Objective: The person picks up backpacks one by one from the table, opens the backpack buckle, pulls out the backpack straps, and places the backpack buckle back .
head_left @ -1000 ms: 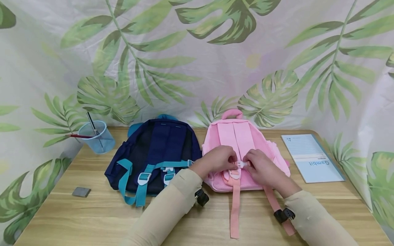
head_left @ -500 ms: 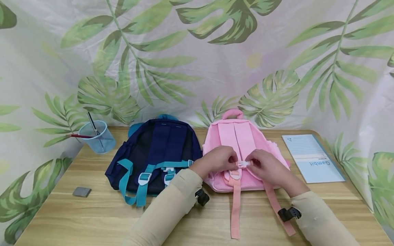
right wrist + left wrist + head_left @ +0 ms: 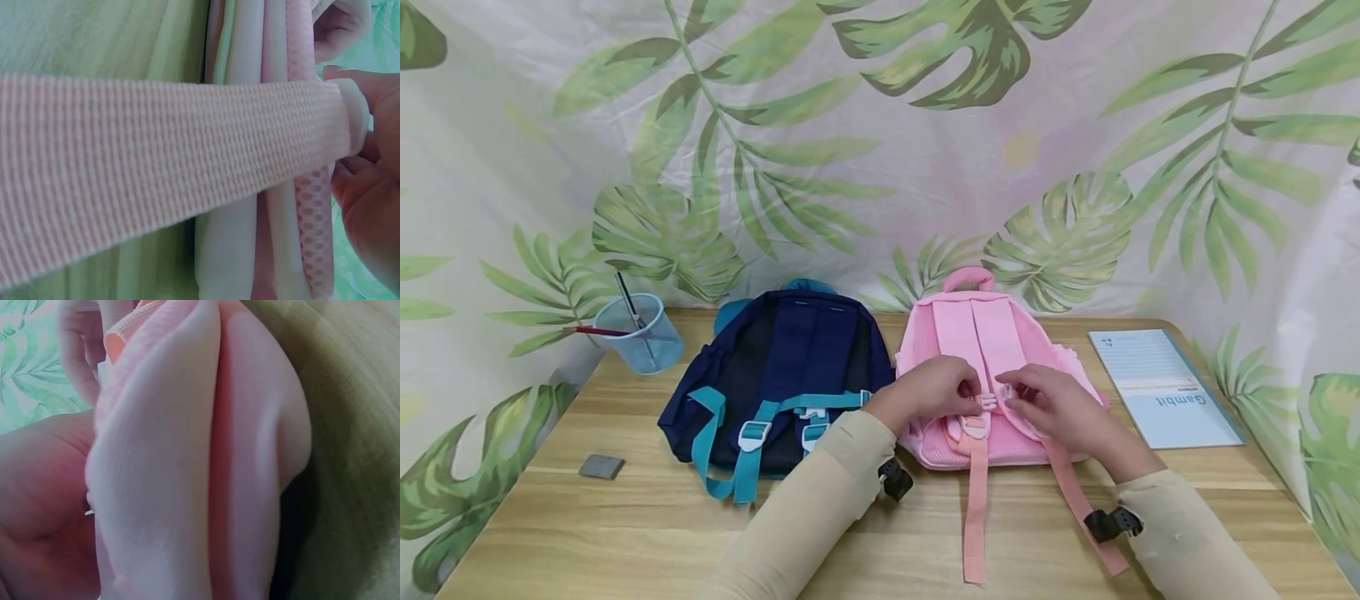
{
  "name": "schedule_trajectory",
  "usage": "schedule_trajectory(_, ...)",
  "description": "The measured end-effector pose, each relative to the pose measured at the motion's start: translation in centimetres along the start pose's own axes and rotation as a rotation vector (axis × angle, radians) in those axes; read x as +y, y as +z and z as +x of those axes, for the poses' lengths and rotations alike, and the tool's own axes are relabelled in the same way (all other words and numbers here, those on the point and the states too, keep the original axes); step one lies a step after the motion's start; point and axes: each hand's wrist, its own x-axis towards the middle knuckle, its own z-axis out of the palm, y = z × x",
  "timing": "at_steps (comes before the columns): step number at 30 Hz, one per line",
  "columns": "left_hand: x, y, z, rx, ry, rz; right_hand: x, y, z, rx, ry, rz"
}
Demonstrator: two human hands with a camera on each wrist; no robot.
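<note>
A pink backpack (image 3: pixel 1039 350) lies with its straps facing up, and both hands are at its middle. My left hand (image 3: pixel 928 387) pinches one half of a white side-release buckle (image 3: pixel 987 402). My right hand (image 3: pixel 1060 407), thumb and forefinger slightly spread, holds the other white half (image 3: pixel 1007 390). A small gap shows between the two halves. In the right wrist view, a ribbed pink strap (image 3: pixel 187 144) runs up to a white plastic piece (image 3: pixel 357 117) by the right fingers. The bag's side (image 3: pixel 162 462) hides the left fingertips in the left wrist view.
To the left lies a navy backpack (image 3: pixel 741 342) with teal straps. A blue pen cup (image 3: pixel 655 343) with pencils, a grey eraser (image 3: pixel 602 467) and a notebook (image 3: pixel 1180 400) are also on the wooden table (image 3: pixel 647 542). A leaf-print curtain (image 3: pixel 917 167) stands behind.
The white buckle was joined between the hands; its halves are now apart. My right hand has moved a little to the right, its fingers spreading, while the left stays nearly in place.
</note>
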Motion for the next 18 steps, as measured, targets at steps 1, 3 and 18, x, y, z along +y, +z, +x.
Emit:
schedule_trajectory(1, 0.0, 0.0, 0.0, 0.000, 0.001, 0.004, 0.0, -0.1, 0.0, 0.010, 0.009, 0.007)
schedule_trajectory(3, 0.1, 0.1, 0.1, -0.001, 0.003, 0.019, 0.0, -0.3, -0.2, 0.026, 0.027, 0.018)
schedule_trajectory(18, 0.4, 0.1, -0.1, -0.006, 0.001, 0.029, 1.1, -1.2, -0.8, -0.023, 0.081, -0.029)
